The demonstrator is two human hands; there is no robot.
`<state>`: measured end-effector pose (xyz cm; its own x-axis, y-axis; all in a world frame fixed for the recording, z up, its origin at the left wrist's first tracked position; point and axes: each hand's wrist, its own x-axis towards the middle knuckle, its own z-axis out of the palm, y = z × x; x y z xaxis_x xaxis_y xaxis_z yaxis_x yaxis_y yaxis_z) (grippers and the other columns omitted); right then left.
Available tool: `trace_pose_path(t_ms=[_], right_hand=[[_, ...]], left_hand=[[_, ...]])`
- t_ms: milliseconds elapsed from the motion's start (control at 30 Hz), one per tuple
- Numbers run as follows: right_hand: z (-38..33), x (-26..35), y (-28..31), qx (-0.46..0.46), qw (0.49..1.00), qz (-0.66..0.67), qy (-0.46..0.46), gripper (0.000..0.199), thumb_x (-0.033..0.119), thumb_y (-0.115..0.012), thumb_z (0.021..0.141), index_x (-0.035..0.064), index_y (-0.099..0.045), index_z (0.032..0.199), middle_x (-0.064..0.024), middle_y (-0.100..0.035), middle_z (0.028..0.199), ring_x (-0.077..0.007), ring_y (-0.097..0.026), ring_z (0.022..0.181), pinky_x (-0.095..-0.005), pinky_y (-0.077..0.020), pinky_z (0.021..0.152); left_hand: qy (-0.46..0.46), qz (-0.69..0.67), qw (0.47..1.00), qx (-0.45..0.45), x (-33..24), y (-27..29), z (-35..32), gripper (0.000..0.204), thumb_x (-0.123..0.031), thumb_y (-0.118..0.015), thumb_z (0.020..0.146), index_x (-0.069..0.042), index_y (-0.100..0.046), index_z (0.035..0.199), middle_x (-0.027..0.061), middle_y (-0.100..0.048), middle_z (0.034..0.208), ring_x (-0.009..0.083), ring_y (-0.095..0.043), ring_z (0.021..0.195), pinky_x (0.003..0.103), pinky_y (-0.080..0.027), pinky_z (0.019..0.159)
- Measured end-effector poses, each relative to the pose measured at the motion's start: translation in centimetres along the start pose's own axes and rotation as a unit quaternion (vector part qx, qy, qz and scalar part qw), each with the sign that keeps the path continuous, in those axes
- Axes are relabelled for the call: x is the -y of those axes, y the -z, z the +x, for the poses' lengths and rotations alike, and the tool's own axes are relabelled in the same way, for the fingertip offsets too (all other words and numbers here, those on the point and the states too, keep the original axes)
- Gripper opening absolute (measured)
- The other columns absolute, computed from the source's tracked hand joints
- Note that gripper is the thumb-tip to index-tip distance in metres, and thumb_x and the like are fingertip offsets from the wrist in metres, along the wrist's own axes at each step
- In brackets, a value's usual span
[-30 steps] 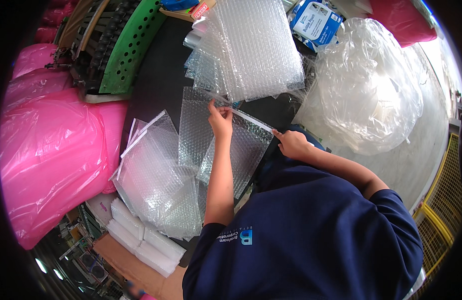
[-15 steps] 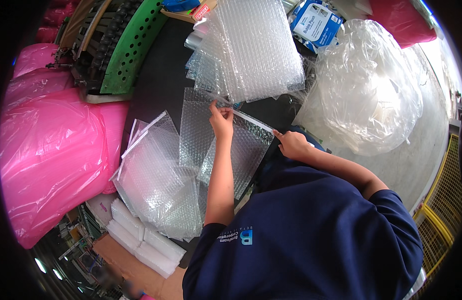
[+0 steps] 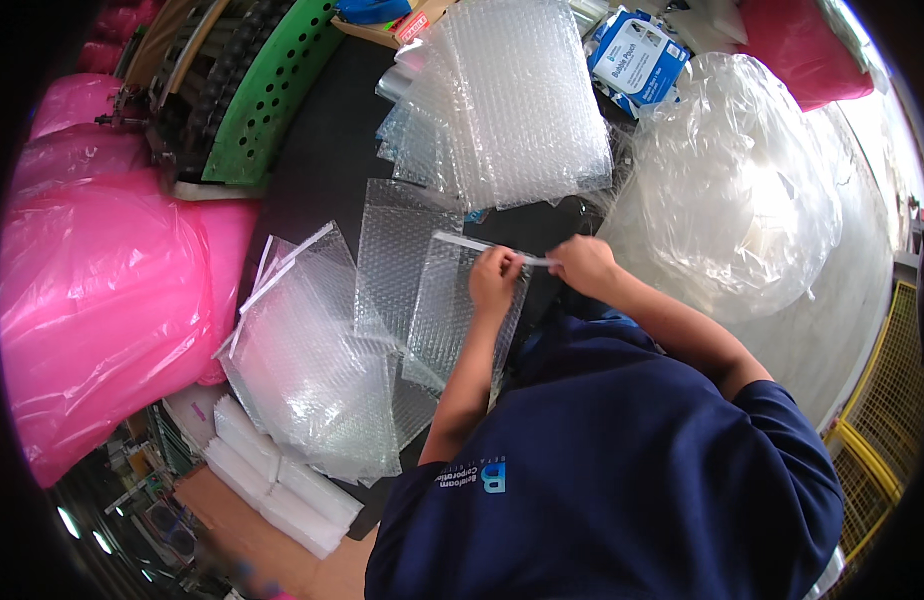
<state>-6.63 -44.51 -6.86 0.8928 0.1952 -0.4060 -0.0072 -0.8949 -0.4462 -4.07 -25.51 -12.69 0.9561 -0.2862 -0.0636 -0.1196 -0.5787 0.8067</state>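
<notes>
on the dark table (image 3: 322, 180), a bubble-wrap pouch (image 3: 447, 320) lies flat before the person. left hand (image 3: 494, 280) and right hand (image 3: 582, 265) pinch its top strip (image 3: 487, 247). it looks light, limp and slippery, best held by that firmer edge.

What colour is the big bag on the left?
Bright pink bag, clearest in the head view.
</notes>
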Motion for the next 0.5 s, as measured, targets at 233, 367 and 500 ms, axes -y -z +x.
trace_pose_path(t_ms=[233,367,500], right_hand=[[5.3,0.8,-1.3,-0.261,0.915,-0.2,0.232,0.012,0.018,-0.056,0.075,0.0096,-0.064,0.079,-0.0031,-0.058,0.086,-0.0211,-0.053,0.093,-0.0372,-0.0388,0.093],[5.3,0.4,-2.9,-0.22,0.919,-0.124,0.303,0.01,0.017,-0.057,0.074,0.0098,-0.064,0.078,-0.0019,-0.056,0.083,-0.0197,-0.052,0.091,-0.0383,-0.0368,0.095],[5.8,-0.5,-4.5,-0.221,0.91,-0.133,0.325,0.009,0.015,-0.058,0.074,0.0081,-0.063,0.077,-0.0023,-0.055,0.082,-0.0197,-0.052,0.088,-0.0366,-0.0395,0.087]], left_hand=[[0.063,0.053,0.994,-0.074,0.5,0.5,1.5,0.021,-0.015,-0.077,0.065,-0.006,-0.06,0.073,0.0035,-0.056,0.065,0.0165,-0.053,0.056,0.029,-0.043,0.053],[0.061,0.047,0.994,-0.08,0.5,0.5,1.4,0.025,-0.013,-0.08,0.061,-0.005,-0.059,0.072,0.0037,-0.056,0.065,0.0173,-0.054,0.057,0.031,-0.044,0.053],[0.077,0.067,0.991,-0.09,0.4,0.2,1.5,0.027,-0.012,-0.08,0.059,-0.006,-0.058,0.073,0.0038,-0.056,0.065,0.0178,-0.055,0.059,0.031,-0.044,0.055]])
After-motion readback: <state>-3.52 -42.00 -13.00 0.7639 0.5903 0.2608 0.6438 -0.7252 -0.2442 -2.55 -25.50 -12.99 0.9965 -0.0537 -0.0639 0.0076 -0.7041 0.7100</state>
